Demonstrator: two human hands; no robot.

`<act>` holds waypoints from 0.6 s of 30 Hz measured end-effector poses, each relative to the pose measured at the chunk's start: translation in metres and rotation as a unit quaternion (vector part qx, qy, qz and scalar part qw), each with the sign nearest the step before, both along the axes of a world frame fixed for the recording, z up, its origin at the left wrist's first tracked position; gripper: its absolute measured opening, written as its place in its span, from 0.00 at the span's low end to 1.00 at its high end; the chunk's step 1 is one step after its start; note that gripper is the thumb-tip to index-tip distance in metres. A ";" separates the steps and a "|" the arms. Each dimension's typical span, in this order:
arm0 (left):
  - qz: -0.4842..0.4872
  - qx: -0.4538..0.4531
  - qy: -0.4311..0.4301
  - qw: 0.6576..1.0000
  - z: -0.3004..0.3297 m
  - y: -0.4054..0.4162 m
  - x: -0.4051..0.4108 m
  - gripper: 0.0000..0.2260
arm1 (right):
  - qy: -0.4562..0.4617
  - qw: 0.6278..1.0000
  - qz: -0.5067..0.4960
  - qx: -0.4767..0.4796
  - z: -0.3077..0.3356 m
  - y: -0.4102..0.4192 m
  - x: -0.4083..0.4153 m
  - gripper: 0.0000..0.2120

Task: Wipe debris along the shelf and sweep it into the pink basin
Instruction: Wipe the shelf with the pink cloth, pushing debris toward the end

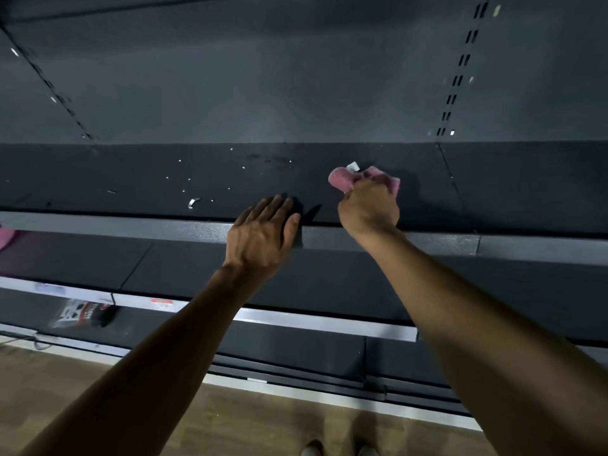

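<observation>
Head view: your right hand (pixel 368 205) is closed in a fist around a pink cloth (pixel 345 179), which sits on the dark shelf (pixel 131 172). A white scrap (pixel 352 166) lies just beyond the cloth. Your left hand (pixel 260 233) is flat, fingers straight, holding nothing, resting at the shelf's front edge, left of the right hand. White debris (pixel 194 203) is scattered on the shelf left of and beyond your left hand. A pink basin (pixel 6 237) edge shows far left, below shelf level.
</observation>
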State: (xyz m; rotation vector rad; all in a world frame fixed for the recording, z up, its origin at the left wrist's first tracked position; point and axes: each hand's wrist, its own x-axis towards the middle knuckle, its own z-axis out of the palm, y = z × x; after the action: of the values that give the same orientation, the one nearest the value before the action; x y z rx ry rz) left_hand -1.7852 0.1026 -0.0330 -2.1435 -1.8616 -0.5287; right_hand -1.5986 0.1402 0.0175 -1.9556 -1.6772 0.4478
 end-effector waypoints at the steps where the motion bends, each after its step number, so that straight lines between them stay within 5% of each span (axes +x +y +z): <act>1: -0.002 0.005 -0.003 1.000 -0.003 0.000 -0.001 0.26 | 0.002 1.000 0.007 0.003 0.000 -0.001 -0.005 0.17; 13: 0.016 0.037 -0.022 0.999 -0.011 -0.001 0.007 0.24 | 0.029 0.990 -0.127 0.049 0.038 0.013 0.050 0.15; 18: 0.020 0.042 -0.030 0.998 -0.012 -0.002 0.008 0.25 | -0.033 0.987 -0.147 0.058 0.034 0.007 0.058 0.17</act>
State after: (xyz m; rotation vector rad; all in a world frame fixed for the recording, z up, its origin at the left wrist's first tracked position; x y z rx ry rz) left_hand -1.7770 0.1010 -0.0447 -2.0544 -1.8735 -0.6568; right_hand -1.5411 0.1476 0.0514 -2.1048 -1.3871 0.1740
